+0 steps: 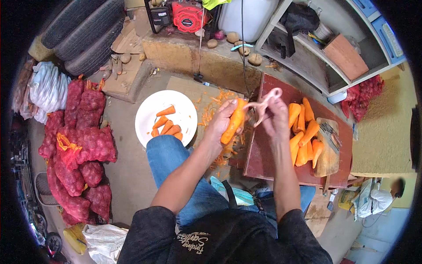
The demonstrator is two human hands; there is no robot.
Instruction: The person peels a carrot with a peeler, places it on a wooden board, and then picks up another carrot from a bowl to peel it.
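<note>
My left hand (223, 121) is wrapped round an orange carrot (234, 122), held tilted over the floor. In my right hand (277, 114) is a pinkish Y-shaped peeler (263, 107), its head close beside the carrot's upper part; whether it touches cannot be made out. Orange peelings (218, 103) lie scattered on the cardboard (182, 86) below. At the left, a white basin (144, 115) holds several carrots (167, 127). On the red table (272, 149) to the right lies a pile of bright, smooth-looking carrots (303, 132), beside a wooden board (329, 163).
Red net sacks of onions (83, 149) are stacked at the left, near some tyres (92, 39). A concrete ledge (176, 55) carries a red engine (189, 17) and potatoes. A shelf (303, 48) stands at the upper right. Another person (376, 200) is at the far right.
</note>
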